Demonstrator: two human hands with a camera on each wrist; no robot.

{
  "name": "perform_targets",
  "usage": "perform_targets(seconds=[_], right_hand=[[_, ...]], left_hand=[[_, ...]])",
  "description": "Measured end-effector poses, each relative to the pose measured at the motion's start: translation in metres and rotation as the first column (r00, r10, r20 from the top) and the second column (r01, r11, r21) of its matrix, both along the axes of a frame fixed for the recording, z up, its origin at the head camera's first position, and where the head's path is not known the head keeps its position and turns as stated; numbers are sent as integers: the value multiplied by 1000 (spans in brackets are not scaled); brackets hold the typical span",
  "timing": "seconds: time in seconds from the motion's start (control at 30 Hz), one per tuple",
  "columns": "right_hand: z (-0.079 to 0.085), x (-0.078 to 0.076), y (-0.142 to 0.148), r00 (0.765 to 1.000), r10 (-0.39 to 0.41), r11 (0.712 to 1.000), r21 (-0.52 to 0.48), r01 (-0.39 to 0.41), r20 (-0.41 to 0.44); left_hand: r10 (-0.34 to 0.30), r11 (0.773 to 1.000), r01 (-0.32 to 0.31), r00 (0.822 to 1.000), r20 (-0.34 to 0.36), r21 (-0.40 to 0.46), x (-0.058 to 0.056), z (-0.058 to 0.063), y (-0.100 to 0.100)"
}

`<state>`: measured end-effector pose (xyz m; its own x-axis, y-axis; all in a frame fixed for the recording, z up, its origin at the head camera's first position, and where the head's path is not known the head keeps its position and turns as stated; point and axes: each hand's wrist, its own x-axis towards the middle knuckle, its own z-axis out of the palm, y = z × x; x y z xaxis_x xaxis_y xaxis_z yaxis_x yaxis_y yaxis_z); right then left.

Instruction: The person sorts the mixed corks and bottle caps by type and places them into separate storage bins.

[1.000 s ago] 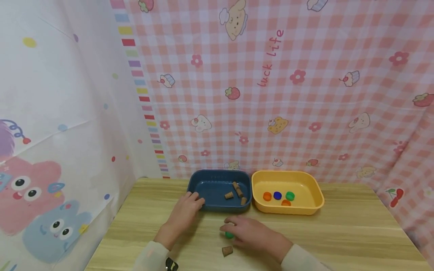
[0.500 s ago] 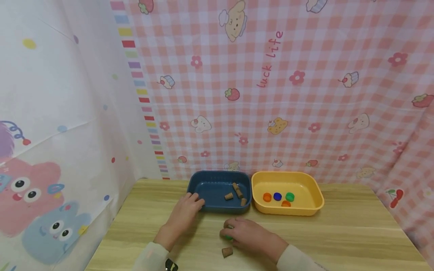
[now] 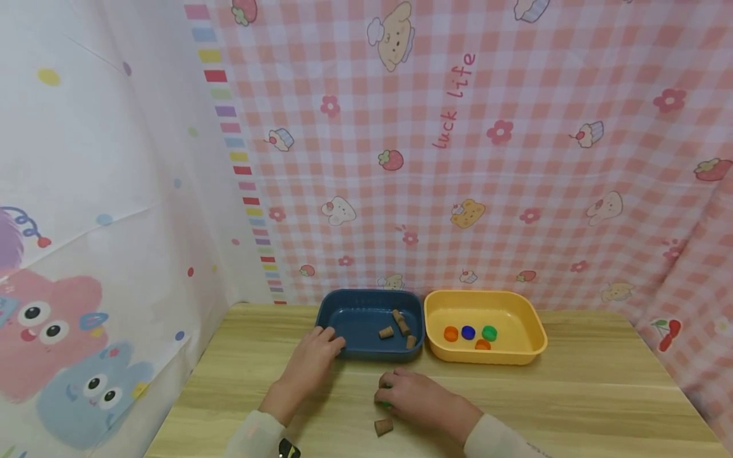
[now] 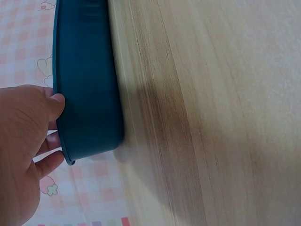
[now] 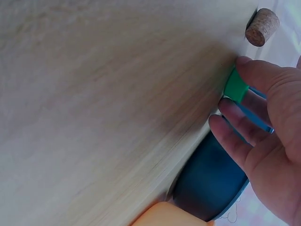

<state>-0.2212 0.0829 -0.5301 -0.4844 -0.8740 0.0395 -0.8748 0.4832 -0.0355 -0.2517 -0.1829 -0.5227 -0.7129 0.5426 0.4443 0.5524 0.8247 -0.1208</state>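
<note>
A dark blue tray (image 3: 372,355) has its front left rim held by my left hand (image 3: 309,359); in the left wrist view the thumb (image 4: 56,106) lies on the outer wall and the fingers go over the rim. On the table before it, my right hand (image 3: 424,401) pinches a green bottle cap (image 5: 236,86) between thumb and fingers. That cap is mostly hidden in the head view. Just in front of the right hand lies a tapered cork (image 3: 383,427) on its side. Several corks (image 3: 386,332) lie in the right part of the blue tray.
Right beside the blue tray stands a yellow tray (image 3: 487,357) with orange, blue and green caps (image 3: 468,333) in it. A pink checked cloth (image 3: 355,242) hangs behind the wooden table (image 3: 601,394). A small black object (image 3: 289,448) is by the left sleeve.
The right hand's fingers have closed in on the green cap, covering more of it, and the hand has shifted slightly. My left hand stays on the blue tray's rim.
</note>
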Motion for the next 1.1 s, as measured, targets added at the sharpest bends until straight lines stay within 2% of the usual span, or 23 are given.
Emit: perform_targets(seconds=[0.3, 0.57, 0.8, 1.1], right_hand=[[-1, 2, -1, 999, 2, 1000, 0, -2, -35], [-3, 0, -2, 1000, -3, 1000, -10, 3, 0], [-2, -2, -2, 994, -48, 999, 10, 47, 97], [-3, -2, -2, 995, -49, 999, 15, 48, 82]], left_hand=[[-4, 1000, 4, 1000, -3, 1, 0, -2, 0], [2, 1000, -2, 1000, -12, -2, 0, -1, 0], [-5, 1000, 5, 1000, -13, 6, 0, 0, 0], [-14, 1000, 14, 1000, -24, 5, 0, 0, -1]])
